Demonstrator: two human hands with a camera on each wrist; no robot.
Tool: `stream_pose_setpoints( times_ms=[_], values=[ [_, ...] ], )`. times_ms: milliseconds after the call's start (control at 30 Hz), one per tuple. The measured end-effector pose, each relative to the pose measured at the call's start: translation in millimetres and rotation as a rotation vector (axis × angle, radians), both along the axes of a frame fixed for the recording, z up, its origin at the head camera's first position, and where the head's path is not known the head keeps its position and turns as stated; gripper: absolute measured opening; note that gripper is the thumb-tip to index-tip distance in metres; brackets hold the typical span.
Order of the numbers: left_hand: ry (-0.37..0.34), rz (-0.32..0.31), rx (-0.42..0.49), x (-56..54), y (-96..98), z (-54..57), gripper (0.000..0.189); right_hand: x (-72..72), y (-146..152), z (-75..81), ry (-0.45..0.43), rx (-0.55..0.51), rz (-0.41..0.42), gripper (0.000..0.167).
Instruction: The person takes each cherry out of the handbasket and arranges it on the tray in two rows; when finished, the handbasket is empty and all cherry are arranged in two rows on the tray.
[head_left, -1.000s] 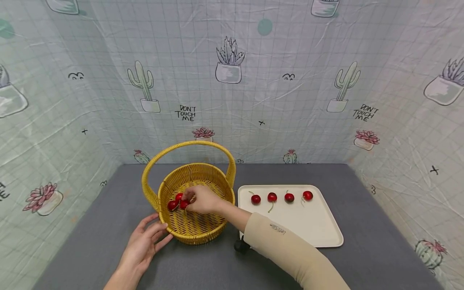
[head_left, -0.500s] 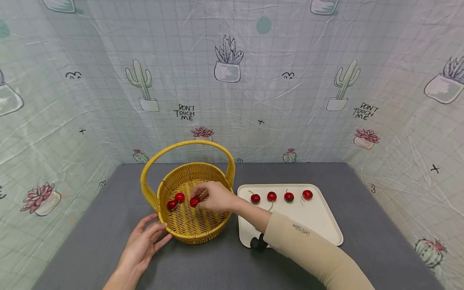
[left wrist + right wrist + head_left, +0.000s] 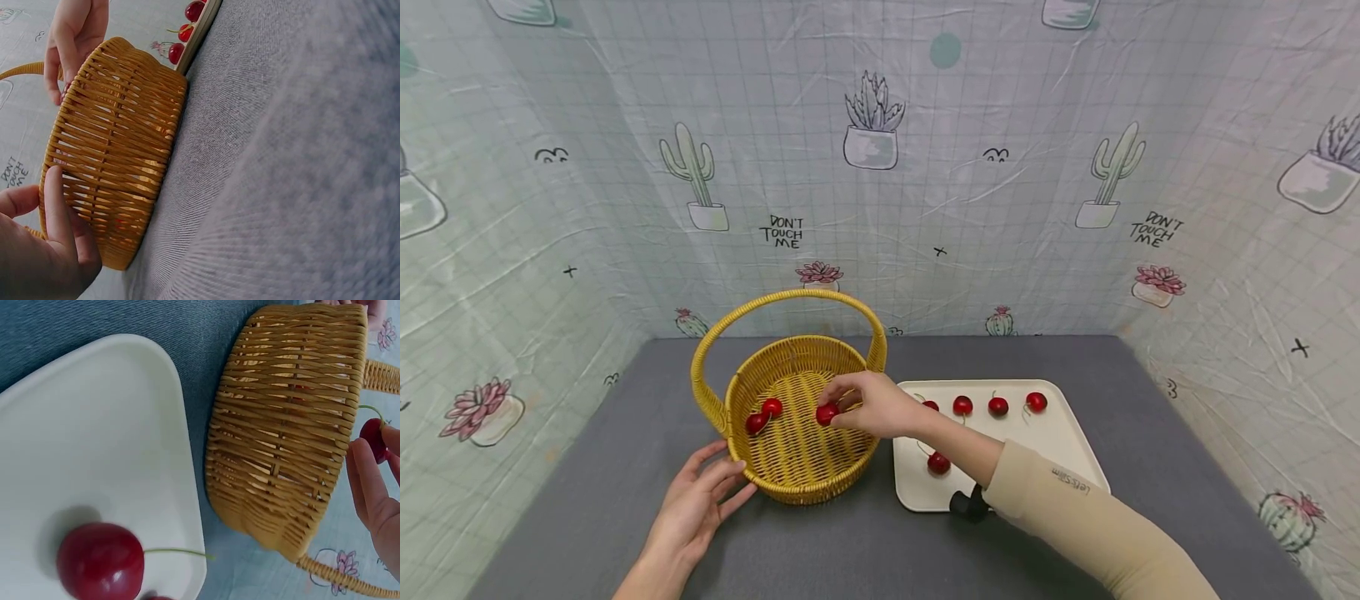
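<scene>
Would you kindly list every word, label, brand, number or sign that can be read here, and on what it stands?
"DON'T TOUCH ME": on the printed backdrop, twice in the head view and once, tilted, in the left wrist view.
"Let's Slim", as best I can read it: small, on the right sleeve.
Unreadable: a mark cut off at the head view's left edge.

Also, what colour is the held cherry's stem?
The stem is green, clearest in the right wrist view.
</scene>
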State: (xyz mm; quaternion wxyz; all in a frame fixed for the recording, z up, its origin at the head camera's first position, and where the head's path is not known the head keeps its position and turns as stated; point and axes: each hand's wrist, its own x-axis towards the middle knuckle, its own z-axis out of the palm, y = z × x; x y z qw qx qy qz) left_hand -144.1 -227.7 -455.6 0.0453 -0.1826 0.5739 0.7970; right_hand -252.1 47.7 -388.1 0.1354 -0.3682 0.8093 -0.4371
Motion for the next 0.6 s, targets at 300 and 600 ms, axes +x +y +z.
stream_pose_setpoints(
  times_ms=[300, 600],
  values=[
    [-0.011, 0.005, 0.003, 0.0, 1.0, 0.6, 0.064, 7.4, 25.6, 4.5, -0.026, -0.021, -0.005, 0.026],
    [-0.006, 0.003, 0.000, -0.4, 0.5, 1.3, 0.064, 11.8, 55.3, 11.0, -0.063, -0.032, -0.042, 0.025]
  ],
)
